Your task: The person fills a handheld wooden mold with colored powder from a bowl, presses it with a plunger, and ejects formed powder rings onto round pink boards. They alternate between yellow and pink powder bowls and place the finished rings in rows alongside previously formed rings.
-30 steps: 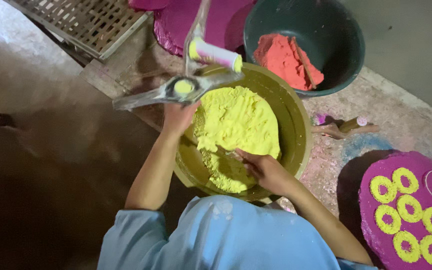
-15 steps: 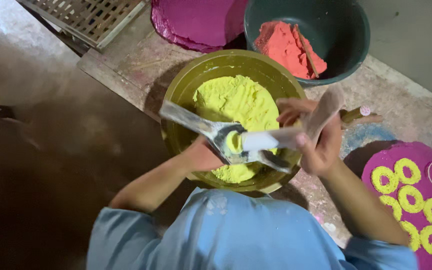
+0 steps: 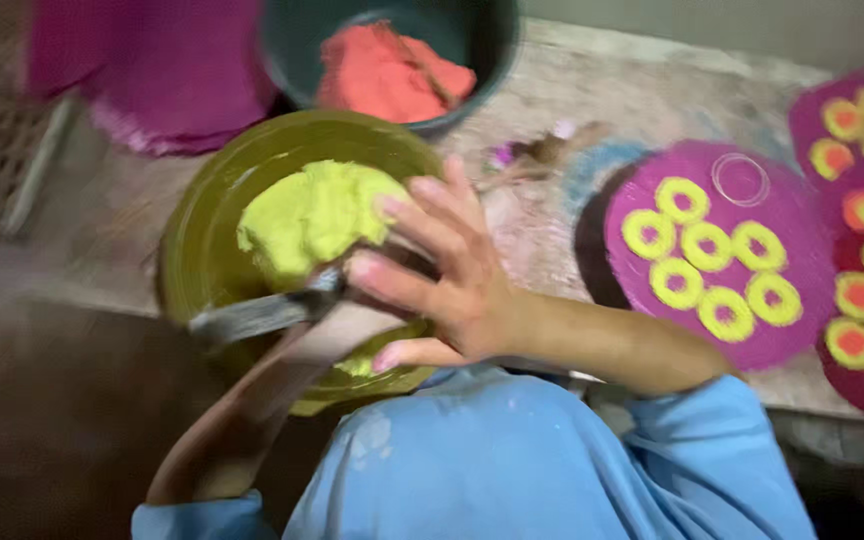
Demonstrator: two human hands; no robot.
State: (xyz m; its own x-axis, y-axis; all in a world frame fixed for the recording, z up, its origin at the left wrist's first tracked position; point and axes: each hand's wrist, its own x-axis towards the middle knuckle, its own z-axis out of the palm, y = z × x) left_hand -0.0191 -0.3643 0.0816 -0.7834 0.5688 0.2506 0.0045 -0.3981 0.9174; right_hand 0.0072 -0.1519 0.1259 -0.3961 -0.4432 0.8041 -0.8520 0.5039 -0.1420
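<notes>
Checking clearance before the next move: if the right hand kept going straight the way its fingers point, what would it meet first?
The right hand points up-left over the green bowl. It would probably meet the yellow-green dough first, just past its fingertips. The blur hides how high the hand sits above it.

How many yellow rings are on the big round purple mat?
6 on the purple mat: yellow rings top, and across the middle, and lower; a seventh looks likely, blurred.
</notes>
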